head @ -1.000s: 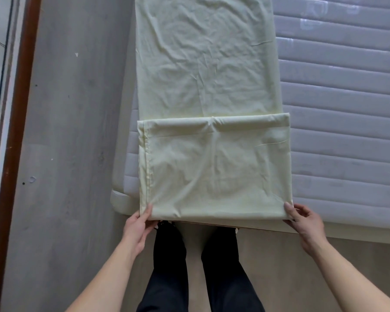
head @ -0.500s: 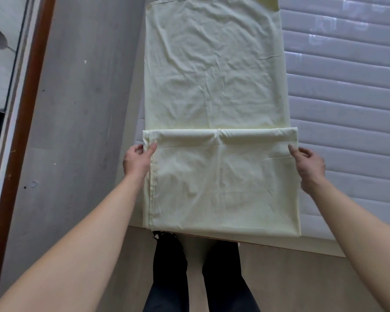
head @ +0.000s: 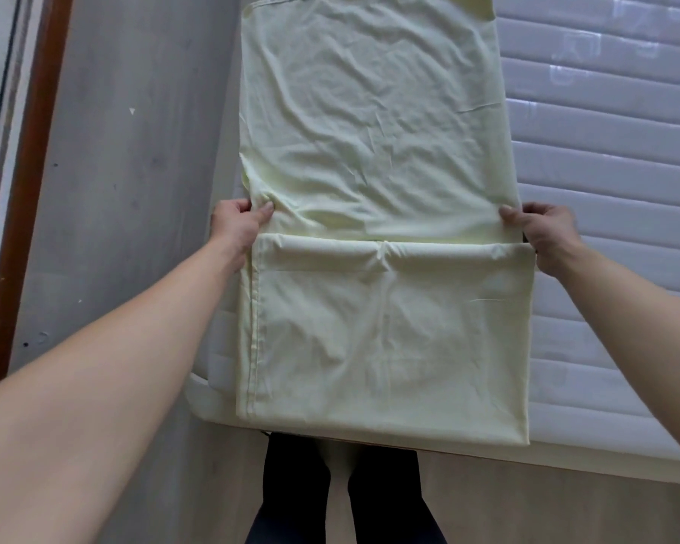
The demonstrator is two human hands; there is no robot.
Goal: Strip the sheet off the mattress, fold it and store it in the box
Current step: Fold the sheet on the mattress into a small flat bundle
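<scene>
Moved up from the flap's top corners half a second ago, and from its near corners before that: left hand [head: 241, 223] now just beyond the rolled fold, pinching the sheet [head: 370, 151] at its left edge, thumb on top and fingers curled under, cloth bunched into a small pucker there; right hand [head: 542, 229] level with it at the opposite edge, thumb pressed onto the cloth and fingers curled round the border. Pale yellow-green, thin and finely creased, laid as a long narrow strip on the mattress [head: 605, 190], running away from both hands to the top of the view. Nearer than the hands, doubled into a smooth rectangular flap with a soft rounded fold across its top and a stitched hem down its left side, reaching to the mattress's near edge. Quilted in white horizontal ribs, glossy, bare to the right of the right hand. Left of the left hand, grey mottled floor [head: 126, 190], then a brown wooden strip [head: 28, 190]. Below the flap, dark trouser legs [head: 295, 492] on lighter flooring.
</scene>
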